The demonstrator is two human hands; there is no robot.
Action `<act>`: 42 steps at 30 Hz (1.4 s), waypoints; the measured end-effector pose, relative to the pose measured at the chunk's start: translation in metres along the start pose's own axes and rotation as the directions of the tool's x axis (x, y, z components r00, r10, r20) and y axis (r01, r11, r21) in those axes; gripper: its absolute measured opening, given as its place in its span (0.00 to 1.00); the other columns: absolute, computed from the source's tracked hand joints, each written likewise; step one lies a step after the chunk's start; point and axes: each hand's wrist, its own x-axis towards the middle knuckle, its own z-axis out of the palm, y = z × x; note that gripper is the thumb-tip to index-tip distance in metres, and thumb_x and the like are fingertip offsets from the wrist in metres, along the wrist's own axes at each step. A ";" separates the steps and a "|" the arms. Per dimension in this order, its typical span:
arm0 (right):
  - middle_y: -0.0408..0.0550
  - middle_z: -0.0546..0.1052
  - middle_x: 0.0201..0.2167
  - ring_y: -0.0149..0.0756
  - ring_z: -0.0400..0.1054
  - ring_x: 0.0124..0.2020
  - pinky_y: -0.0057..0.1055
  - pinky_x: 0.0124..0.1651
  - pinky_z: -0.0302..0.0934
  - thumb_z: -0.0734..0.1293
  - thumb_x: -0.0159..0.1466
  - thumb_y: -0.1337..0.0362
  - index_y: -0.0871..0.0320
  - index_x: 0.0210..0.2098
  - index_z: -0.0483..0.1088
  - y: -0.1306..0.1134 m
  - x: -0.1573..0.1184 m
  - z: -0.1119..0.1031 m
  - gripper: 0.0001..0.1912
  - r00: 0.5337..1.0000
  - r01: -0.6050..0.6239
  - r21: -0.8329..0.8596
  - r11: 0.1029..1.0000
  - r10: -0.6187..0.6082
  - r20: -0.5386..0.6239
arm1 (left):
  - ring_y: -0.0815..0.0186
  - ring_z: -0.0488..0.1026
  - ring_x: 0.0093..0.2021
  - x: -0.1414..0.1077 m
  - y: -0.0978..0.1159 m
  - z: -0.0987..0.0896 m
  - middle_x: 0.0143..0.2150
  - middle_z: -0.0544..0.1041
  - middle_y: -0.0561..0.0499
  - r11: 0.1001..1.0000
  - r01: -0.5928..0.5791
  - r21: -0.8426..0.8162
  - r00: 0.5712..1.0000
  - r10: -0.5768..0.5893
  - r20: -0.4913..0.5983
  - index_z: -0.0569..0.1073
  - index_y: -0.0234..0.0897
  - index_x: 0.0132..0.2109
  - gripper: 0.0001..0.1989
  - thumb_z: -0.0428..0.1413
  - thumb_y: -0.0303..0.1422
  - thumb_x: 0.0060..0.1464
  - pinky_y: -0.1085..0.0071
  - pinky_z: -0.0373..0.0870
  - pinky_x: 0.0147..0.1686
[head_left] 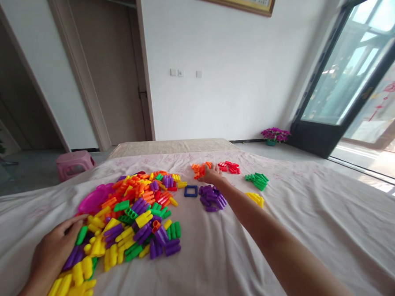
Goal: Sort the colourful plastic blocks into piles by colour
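Several orange pieces (198, 170) on the cloth (203, 262) in the head view, at the right hand (214, 175); left hand (57, 246) beside a green piece (82, 235) at the mixed pile (143, 219). Fingers grasping or released: impossible to tell. Probably light, stiff, slippery; best pinched across the sides.

Left arm (24, 295): bare, in view at the lower left.
Left hand (54, 244): back upward, fingers (69, 223) bent forward and rightward; grip not discernible.
Right arm (270, 230): bare, extended far forward, slanting leftward from the lower right.
Right hand (212, 174): back upward; grip too small to tell.
Hand spacing: well apart, right farther forward.
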 end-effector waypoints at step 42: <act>0.48 0.73 0.56 0.47 0.62 0.57 0.40 0.58 0.53 0.61 0.65 0.48 0.48 0.54 0.74 0.132 -0.103 -0.011 0.22 0.965 -0.050 -0.122 0.991 0.017 -0.261 | 0.50 0.77 0.44 -0.006 0.005 0.000 0.48 0.81 0.44 0.997 0.009 -0.079 1.000 -0.008 0.009 0.78 0.39 0.53 0.26 0.47 0.48 0.58 0.64 0.68 0.36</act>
